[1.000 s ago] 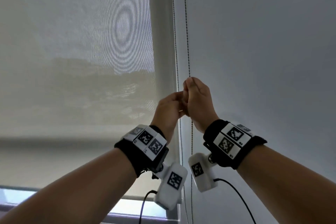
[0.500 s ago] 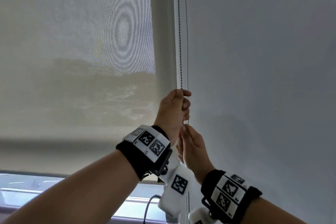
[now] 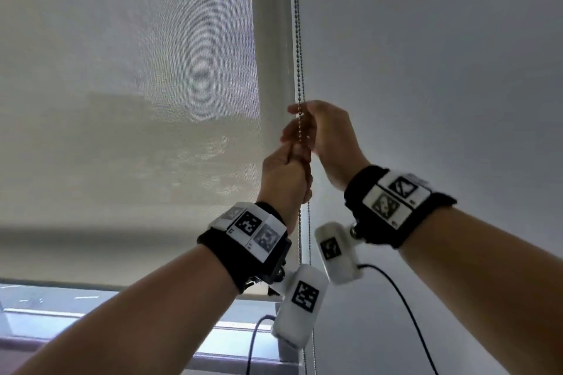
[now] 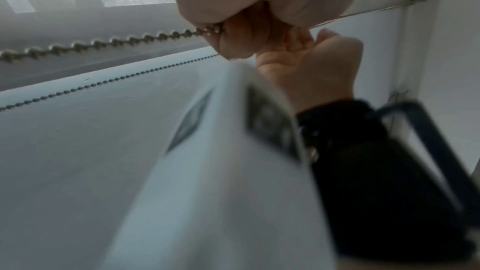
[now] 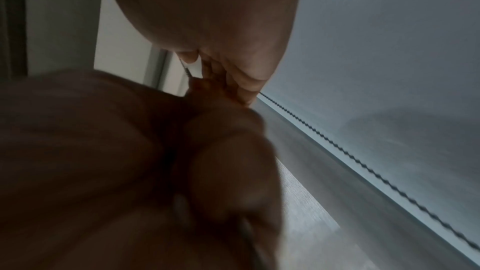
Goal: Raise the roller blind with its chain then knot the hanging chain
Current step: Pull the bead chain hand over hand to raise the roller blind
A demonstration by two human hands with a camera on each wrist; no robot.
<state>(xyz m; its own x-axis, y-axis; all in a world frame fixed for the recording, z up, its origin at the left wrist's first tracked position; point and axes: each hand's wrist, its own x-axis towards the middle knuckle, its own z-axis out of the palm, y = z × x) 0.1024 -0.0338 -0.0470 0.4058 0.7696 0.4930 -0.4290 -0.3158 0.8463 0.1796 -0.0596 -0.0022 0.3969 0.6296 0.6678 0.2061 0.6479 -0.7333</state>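
Note:
The beige roller blind (image 3: 122,100) covers most of the window, and its bottom bar (image 3: 91,256) hangs low. Along the blind's right edge runs the metal bead chain (image 3: 298,39) in two strands. My left hand (image 3: 286,173) grips one strand in a fist. Just above it, my right hand (image 3: 326,137) curls its thumb and fingers round the same strand. The left wrist view shows the chain (image 4: 103,42) entering my left hand (image 4: 246,34), with my right hand (image 4: 311,65) behind. In the right wrist view, my right hand (image 5: 221,65) nips the chain (image 5: 363,161) above my blurred left hand (image 5: 130,151).
A plain white wall (image 3: 426,70) fills the right side. The pale window frame (image 3: 271,39) stands between blind and chain. A strip of bare glass (image 3: 61,304) shows under the bottom bar. A black cable (image 3: 405,307) hangs from the right wrist camera.
My right hand came up from below the left hand and took the chain above it. My left hand has pulled lower. A wider strip of glass shows under the blind.

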